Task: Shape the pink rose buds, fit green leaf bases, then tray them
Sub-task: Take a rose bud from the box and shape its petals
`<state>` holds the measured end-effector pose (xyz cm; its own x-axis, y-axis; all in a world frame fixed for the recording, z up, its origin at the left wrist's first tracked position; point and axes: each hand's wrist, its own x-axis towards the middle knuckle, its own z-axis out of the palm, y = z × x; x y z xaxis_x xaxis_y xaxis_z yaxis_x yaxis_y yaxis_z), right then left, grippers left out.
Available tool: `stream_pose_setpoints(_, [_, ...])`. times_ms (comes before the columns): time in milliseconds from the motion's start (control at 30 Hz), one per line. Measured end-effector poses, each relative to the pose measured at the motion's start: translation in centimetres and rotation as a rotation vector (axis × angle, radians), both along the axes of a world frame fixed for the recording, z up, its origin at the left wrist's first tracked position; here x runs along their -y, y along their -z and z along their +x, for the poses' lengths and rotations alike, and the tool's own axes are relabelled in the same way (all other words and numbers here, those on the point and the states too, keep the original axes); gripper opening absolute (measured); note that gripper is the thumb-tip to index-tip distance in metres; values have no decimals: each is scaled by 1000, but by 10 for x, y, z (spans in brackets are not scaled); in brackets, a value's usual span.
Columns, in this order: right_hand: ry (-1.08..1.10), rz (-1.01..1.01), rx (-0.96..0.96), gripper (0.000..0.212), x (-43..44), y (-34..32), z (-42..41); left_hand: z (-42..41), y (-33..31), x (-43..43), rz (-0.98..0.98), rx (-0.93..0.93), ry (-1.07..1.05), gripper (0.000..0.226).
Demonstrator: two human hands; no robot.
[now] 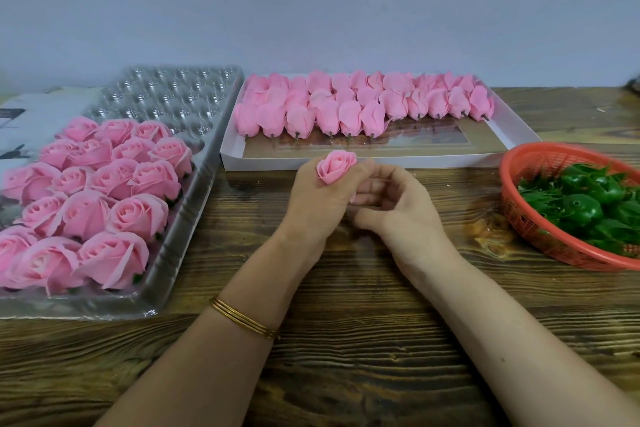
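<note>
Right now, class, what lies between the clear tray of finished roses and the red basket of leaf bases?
In the head view, the left hand, gripping a pink rose bud, and the right hand, over bare wooden table.

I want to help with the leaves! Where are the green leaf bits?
In the head view, the green leaf bases sit piled in the red basket on the far right, just right of the right hand.

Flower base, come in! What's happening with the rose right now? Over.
Left grip holds pink rose bud. Right grip loose beside it, nothing seen in it. Path to green leaf bases in red basket clear.
</note>
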<state>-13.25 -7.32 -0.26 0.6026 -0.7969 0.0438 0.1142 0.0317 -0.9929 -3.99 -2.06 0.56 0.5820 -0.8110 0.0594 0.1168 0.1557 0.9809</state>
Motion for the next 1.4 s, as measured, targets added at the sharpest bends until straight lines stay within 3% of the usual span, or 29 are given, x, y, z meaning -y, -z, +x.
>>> stream_pose_setpoints(67, [11, -55, -34, 49, -3, 2, 2, -2, 0, 1, -12, -62, -10, 11])
stream_pose_setpoints(367, [102, -244, -103, 30, -7, 6, 3, -3, -4, -1, 14, -94, 35, 6])
stream_pose_setpoints(567, [29, -212, -56, 38, -9, 0, 1, 3, -7, -5, 49, -117, 114, 22])
stream_pose_setpoints(700, [-46, -182, -33, 44, -9, -2, 0, 2, -13, -8, 37, -136, 154, 14])
stream_pose_setpoints(800, [-73, -162, -30, 43, -9, -2, -1, 2, -10, -6, 15, -156, 158, 25])
stream_pose_setpoints(967, [-27, -175, -44, 50, -9, 0, 1, 1, -7, -4, 11, -109, 113, 8])
stream_pose_setpoints(1100, [28, -213, -43, 51, -9, 1, 1, 5, -4, -4, 24, -19, 171, 40])
stream_pose_setpoints(1167, [19, -210, -36, 50, -8, 0, -1, 7, -3, -4, 24, -1, 205, 36])
stream_pose_setpoints(1267, [-33, -200, -12, 46, -7, -1, -3, 8, -5, -6, 25, -33, 229, 4])
stream_pose_setpoints(1333, [-82, -175, 14, 43, -7, -3, -4, 9, -6, -7, 34, -29, 252, 19])
stream_pose_setpoints(1400, [-102, -146, 25, 38, -5, -2, -4, 9, -7, -8, 28, -7, 252, 20])
